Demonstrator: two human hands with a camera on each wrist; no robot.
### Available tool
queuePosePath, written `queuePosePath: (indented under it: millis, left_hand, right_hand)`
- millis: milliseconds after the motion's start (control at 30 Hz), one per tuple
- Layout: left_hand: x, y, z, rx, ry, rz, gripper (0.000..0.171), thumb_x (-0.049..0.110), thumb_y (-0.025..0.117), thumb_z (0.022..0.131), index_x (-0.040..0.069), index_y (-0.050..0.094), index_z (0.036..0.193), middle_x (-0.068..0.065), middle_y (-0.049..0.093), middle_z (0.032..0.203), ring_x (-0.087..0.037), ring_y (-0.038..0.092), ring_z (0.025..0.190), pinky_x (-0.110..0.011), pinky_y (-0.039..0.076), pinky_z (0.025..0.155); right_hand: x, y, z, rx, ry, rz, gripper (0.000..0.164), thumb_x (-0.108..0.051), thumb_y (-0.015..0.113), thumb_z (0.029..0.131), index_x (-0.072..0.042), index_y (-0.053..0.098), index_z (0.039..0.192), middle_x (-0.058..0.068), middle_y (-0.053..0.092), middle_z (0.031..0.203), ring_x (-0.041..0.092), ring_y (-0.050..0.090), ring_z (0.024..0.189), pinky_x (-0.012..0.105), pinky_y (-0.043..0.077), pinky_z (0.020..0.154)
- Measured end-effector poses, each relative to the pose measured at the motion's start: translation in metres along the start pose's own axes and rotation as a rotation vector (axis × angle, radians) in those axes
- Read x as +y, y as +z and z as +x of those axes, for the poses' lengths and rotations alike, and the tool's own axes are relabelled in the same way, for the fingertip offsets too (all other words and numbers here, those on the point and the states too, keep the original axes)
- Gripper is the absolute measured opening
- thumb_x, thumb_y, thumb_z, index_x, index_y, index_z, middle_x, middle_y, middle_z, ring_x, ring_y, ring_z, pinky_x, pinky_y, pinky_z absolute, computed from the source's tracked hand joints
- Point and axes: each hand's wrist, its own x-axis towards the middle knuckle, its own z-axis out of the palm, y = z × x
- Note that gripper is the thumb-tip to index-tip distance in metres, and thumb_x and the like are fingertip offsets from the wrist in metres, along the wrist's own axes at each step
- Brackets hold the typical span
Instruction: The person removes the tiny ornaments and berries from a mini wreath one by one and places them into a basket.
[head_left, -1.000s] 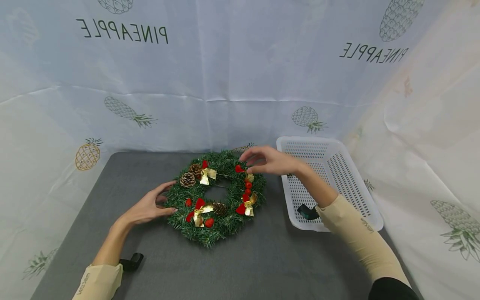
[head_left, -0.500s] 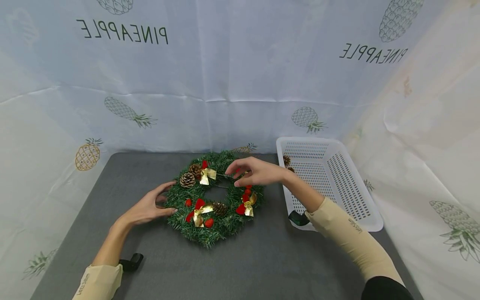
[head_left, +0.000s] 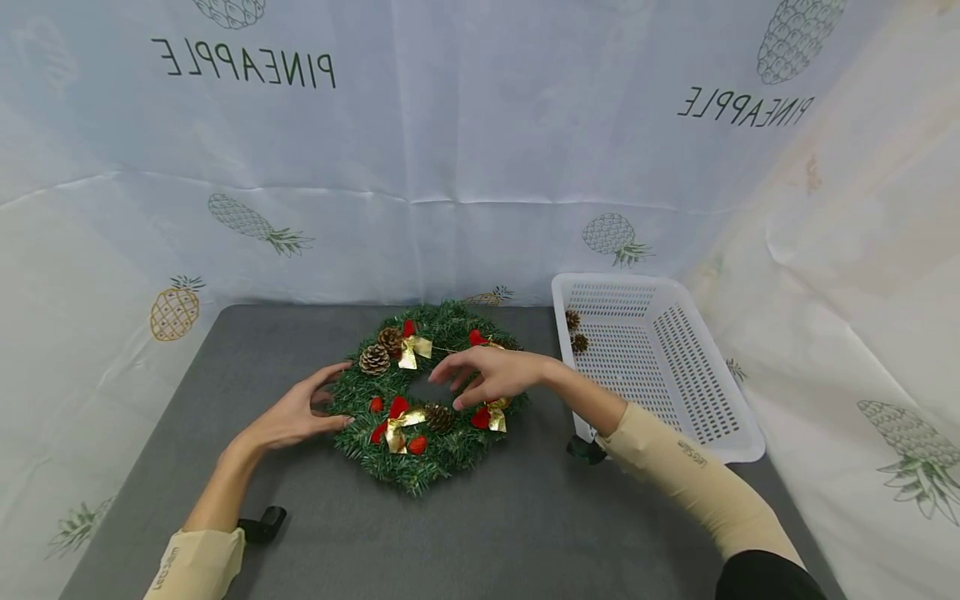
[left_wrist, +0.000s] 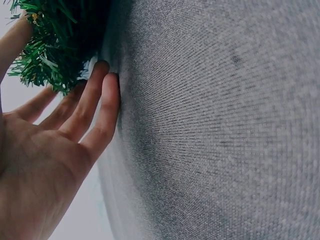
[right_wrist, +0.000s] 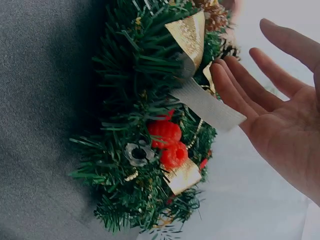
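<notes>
A green wreath (head_left: 412, 471) lies on the grey table, decorated with pine cones (head_left: 374, 359), gold-and-red bows (head_left: 415, 352) and red berries (head_left: 417, 445). At its outer left edge, my left hand (head_left: 303, 408) touches the greenery, thumb and fingers spread apart; in the left wrist view the fingers (left_wrist: 82, 112) reach low beside the needles, fairly straight. My right hand (head_left: 498, 373) is over the wreath's right part, fingers loosely bent above the central hole, holding nothing. The right wrist view shows those fingers apart, close to a gold bow (right_wrist: 189, 37); the wreath's right side is partly hidden beneath this hand.
A white perforated basket (head_left: 738, 417) stands at the right, with small pine cones (head_left: 579, 342) along its left side. Pineapple-print cloth (head_left: 450, 150) hangs behind and at both sides of the table (head_left: 420, 550).
My right hand has moved left and nearer, from the wreath's upper right toward its central hole, uncovering the basket's pine cones. The left hand and wreath have stayed in place.
</notes>
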Motion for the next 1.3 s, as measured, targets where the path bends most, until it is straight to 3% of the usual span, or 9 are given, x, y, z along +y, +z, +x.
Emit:
queuePosePath:
  millis: [167, 300, 433, 767, 1033, 1100, 1200, 1300]
  left_hand:
    - [0.000, 0.000, -0.001, 0.000, -0.001, -0.001, 0.090, 0.017, 0.080, 0.099, 0.001, 0.028, 0.170, -0.043, 0.030, 0.166, -0.062, 0.059, 0.134, -0.045, 0.064, 0.089]
    - [0.001, 0.000, -0.001, 0.000, -0.001, -0.002, 0.090, 0.017, 0.080, 0.099, 0.002, 0.028, 0.170, -0.043, 0.030, 0.166, -0.064, 0.057, 0.135, -0.046, 0.064, 0.090]
    - [0.001, 0.000, -0.001, 0.001, 0.001, -0.002, 0.089, 0.017, 0.080, 0.099, 0.002, 0.028, 0.170, -0.043, 0.031, 0.166, -0.062, 0.059, 0.134, -0.045, 0.064, 0.089]
    - [0.003, -0.001, 0.000, -0.002, 0.002, 0.006, 0.089, 0.017, 0.080, 0.099, 0.000, 0.028, 0.170, -0.044, 0.029, 0.167, -0.064, 0.057, 0.135, -0.045, 0.064, 0.090]
    - [0.001, 0.000, 0.000, 0.002, 0.004, 0.011, 0.089, 0.017, 0.080, 0.099, 0.002, 0.029, 0.170, -0.043, 0.031, 0.166, -0.064, 0.057, 0.135, -0.049, 0.064, 0.091]
    - [0.001, 0.000, 0.000, 0.003, 0.005, 0.012, 0.089, 0.017, 0.080, 0.099, 0.002, 0.029, 0.170, -0.042, 0.031, 0.167, -0.063, 0.058, 0.135, -0.048, 0.064, 0.091]
    - [0.001, 0.000, -0.001, 0.002, 0.003, 0.011, 0.089, 0.018, 0.080, 0.099, 0.003, 0.029, 0.170, -0.042, 0.031, 0.167, -0.063, 0.057, 0.136, -0.048, 0.064, 0.091]
    - [0.001, 0.000, -0.001, -0.001, 0.002, 0.004, 0.090, 0.018, 0.081, 0.099, 0.002, 0.028, 0.170, -0.042, 0.031, 0.167, -0.063, 0.058, 0.135, -0.046, 0.064, 0.090]
  right_hand:
    - [0.002, 0.006, 0.007, -0.060, 0.007, 0.001, 0.060, -0.008, 0.065, 0.108, 0.001, 0.043, 0.163, 0.023, 0.043, 0.170, 0.044, 0.050, 0.153, 0.040, 0.051, 0.121]
    - [0.003, 0.010, 0.010, -0.129, 0.026, 0.003, 0.064, -0.009, 0.064, 0.109, -0.002, 0.038, 0.167, 0.018, 0.038, 0.174, 0.039, 0.044, 0.159, 0.045, 0.046, 0.125]
    - [0.004, 0.012, 0.011, -0.178, 0.041, -0.010, 0.067, -0.009, 0.066, 0.108, -0.006, 0.037, 0.169, 0.015, 0.039, 0.174, 0.036, 0.041, 0.162, 0.043, 0.044, 0.127]
    - [0.008, 0.015, 0.010, -0.204, 0.017, -0.063, 0.064, -0.008, 0.070, 0.105, -0.009, 0.046, 0.165, 0.014, 0.049, 0.166, 0.029, 0.053, 0.152, 0.036, 0.047, 0.124]
    - [0.009, 0.015, 0.007, -0.158, 0.042, -0.104, 0.040, -0.012, 0.075, 0.104, -0.011, 0.061, 0.142, 0.010, 0.056, 0.148, 0.019, 0.063, 0.131, 0.030, 0.052, 0.114]
    - [0.009, 0.015, 0.007, -0.146, 0.047, -0.080, 0.035, -0.011, 0.074, 0.104, -0.008, 0.059, 0.135, 0.007, 0.060, 0.136, 0.014, 0.066, 0.111, 0.028, 0.055, 0.103]
    - [0.009, 0.015, 0.006, -0.127, 0.059, -0.052, 0.028, -0.009, 0.072, 0.105, -0.006, 0.059, 0.129, 0.002, 0.062, 0.109, 0.009, 0.059, 0.081, 0.024, 0.054, 0.082]
    - [0.009, 0.015, 0.005, -0.106, 0.076, -0.026, 0.023, -0.007, 0.070, 0.106, -0.005, 0.059, 0.126, 0.001, 0.061, 0.092, 0.009, 0.054, 0.066, 0.025, 0.050, 0.067]
